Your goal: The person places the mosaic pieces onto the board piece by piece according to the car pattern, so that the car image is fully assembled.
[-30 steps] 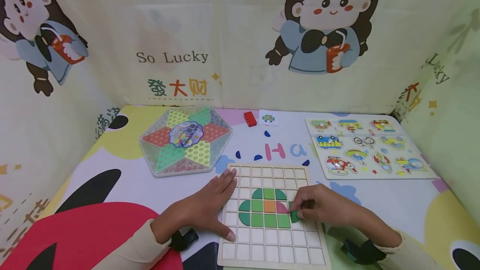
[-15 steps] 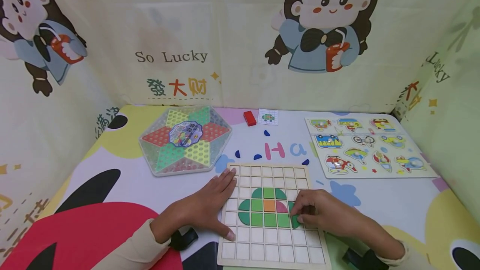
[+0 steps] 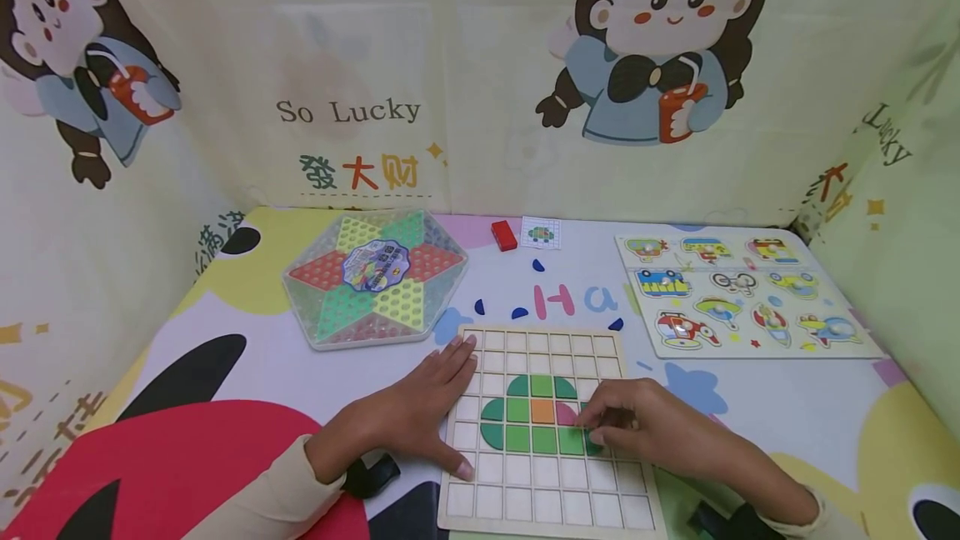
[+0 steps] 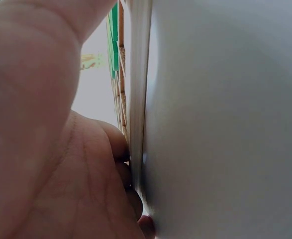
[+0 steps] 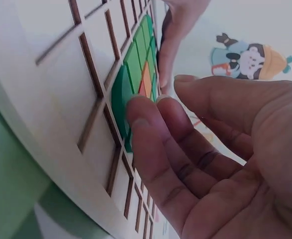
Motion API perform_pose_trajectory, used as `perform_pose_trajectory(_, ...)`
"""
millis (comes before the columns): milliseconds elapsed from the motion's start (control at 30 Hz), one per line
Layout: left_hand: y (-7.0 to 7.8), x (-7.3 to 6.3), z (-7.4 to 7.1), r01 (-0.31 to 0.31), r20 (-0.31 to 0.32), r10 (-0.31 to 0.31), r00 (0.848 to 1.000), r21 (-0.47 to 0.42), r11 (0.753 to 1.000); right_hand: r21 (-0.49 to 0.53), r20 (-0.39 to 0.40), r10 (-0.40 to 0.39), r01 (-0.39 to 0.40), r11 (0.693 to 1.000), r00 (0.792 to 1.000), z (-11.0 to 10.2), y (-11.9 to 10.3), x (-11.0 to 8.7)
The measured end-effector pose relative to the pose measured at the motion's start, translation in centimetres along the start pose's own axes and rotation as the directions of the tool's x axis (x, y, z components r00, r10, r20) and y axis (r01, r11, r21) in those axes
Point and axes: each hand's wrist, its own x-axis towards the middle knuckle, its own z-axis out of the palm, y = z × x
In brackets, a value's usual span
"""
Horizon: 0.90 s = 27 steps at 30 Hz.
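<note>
A wooden grid board (image 3: 546, 507) holds colored tiles. Light green squares (image 3: 543, 441), dark green rounded tiles (image 3: 492, 436), an orange square (image 3: 542, 412) and a pink tile (image 3: 566, 413) fill its middle. My left hand (image 3: 408, 415) lies spread along the board's left edge, thumb and fingers on the frame. My right hand (image 3: 637, 419) is over the right end of the pattern. In the right wrist view, its fingertips touch a dark green tile (image 5: 119, 94) seated in the grid, while the thumb stands apart from them. The fingers partly hide the tiles there.
Several dark blue pieces (image 3: 520, 313) lie beyond the board. Behind them are a red block (image 3: 504, 236) and a small pattern card (image 3: 541, 233). A hexagonal Chinese checkers box (image 3: 375, 282) stands at the left, a vehicle puzzle board (image 3: 742, 298) at the right.
The dark green tile at my right fingers, tilted earlier, now lies in a cell at the pattern's right end. The fingers have come off their pinch. My left hand stays on the board.
</note>
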Motion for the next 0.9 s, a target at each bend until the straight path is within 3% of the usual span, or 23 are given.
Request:
perform_pose_trajectory(300,0.0,0.1,0.0,-0.001,0.002,0.001,1.0,-0.008,1.0,0.085,0.063,0.06,-0.065,0.994,0.996,-0.6,0.2,-0.5)
perform_pose_trajectory(600,0.0,0.1,0.0,0.011,0.004,-0.011,1.0,0.005,1.0,0.192,0.088,0.035,-0.051,0.98,0.996,-0.7,0.3,-0.4)
perform_pose_trajectory(733,-0.1,0.0,-0.1,0.009,-0.001,-0.009,1.0,0.0,1.0,0.129,0.023,0.065,-0.068,0.989,0.998,-1.5,0.2,-0.1)
perform_pose_trajectory(900,-0.1,0.0,-0.1,-0.005,-0.001,0.005,1.0,-0.002,1.0,-0.062,-0.154,0.121,-0.132,0.989,0.981,-2.8,0.8,0.6)
